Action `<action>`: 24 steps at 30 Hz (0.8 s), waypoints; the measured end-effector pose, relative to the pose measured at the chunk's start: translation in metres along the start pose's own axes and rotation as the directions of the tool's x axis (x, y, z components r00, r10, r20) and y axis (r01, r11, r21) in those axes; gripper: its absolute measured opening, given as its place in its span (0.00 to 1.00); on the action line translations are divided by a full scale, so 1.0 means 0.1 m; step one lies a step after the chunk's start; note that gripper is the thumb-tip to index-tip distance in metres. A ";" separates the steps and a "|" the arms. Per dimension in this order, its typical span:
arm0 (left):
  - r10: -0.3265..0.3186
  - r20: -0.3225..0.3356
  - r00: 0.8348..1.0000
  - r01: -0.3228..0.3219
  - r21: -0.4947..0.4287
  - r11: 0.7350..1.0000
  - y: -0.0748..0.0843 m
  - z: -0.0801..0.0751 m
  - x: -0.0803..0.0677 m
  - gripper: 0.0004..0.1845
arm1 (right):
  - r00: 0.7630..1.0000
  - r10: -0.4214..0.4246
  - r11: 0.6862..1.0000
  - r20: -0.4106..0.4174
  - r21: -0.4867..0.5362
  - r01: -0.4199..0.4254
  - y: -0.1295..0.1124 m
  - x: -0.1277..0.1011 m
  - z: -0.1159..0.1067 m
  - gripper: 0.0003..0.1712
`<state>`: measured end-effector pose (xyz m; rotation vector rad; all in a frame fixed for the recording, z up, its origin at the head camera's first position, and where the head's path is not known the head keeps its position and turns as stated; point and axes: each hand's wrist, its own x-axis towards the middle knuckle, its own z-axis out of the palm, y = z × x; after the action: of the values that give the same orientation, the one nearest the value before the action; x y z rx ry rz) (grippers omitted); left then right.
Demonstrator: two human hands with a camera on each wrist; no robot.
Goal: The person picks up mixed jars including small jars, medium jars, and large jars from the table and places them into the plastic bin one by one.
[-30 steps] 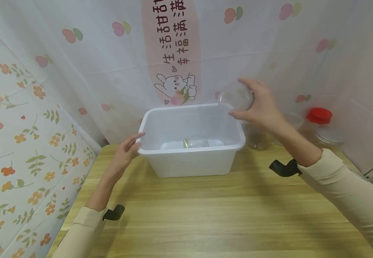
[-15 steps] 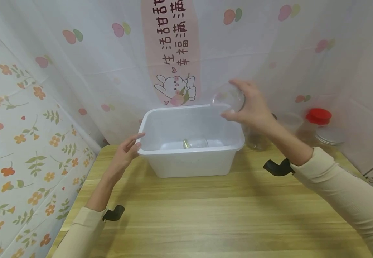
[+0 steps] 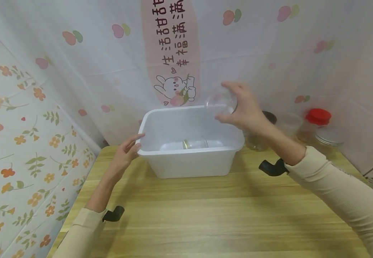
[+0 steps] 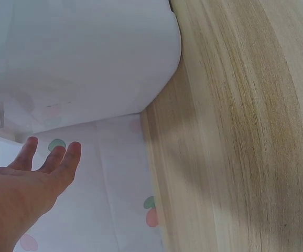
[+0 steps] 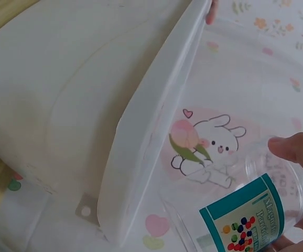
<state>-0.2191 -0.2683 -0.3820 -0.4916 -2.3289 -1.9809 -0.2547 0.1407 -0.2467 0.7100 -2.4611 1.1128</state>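
A white plastic bin (image 3: 186, 163) stands on the wooden table (image 3: 206, 215) against the back wall. A small clear jar with a gold rim (image 3: 195, 143) lies on its side inside it. My right hand (image 3: 242, 109) grips a clear plastic jar (image 3: 221, 102) tilted in the air over the bin's back right corner. In the right wrist view that clear plastic jar (image 5: 246, 215) shows a teal label, beside the bin's rim (image 5: 151, 121). My left hand (image 3: 126, 150) rests with straight fingers against the bin's left rim; its fingers (image 4: 57, 160) are spread near the bin wall (image 4: 78, 58).
Right of the bin by the wall stand several jars: a brownish one (image 3: 258, 138), a clear one (image 3: 289, 123), a red-lidded one (image 3: 316, 120) and a clear lid (image 3: 329, 136). A patterned curtain hangs on the left and behind.
My right hand has carried the clear plastic jar leftward and slightly down, from beside the bin's right corner to over its back right part. The left hand has stayed still.
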 end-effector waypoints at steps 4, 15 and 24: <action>0.000 0.002 1.000 0.000 -0.009 1.000 -0.01 0.00 0.00 0.23 | 1.000 0.014 1.000 0.013 -0.003 -0.014 -0.01 0.01 0.04 0.54; -0.010 0.006 1.000 0.010 -0.003 1.000 0.01 -0.01 0.00 0.24 | 0.997 0.041 0.999 0.066 -0.019 -0.040 -0.05 0.01 0.15 0.55; -0.008 0.006 1.000 0.008 -0.004 1.000 0.01 -0.01 0.00 0.24 | 0.989 0.028 0.998 0.146 -0.057 -0.020 -0.07 0.01 0.22 0.57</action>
<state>-0.2186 -0.2691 -0.3812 -0.4893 -2.3344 -1.9909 -0.2538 0.1191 -0.2559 0.7725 -2.6187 1.0298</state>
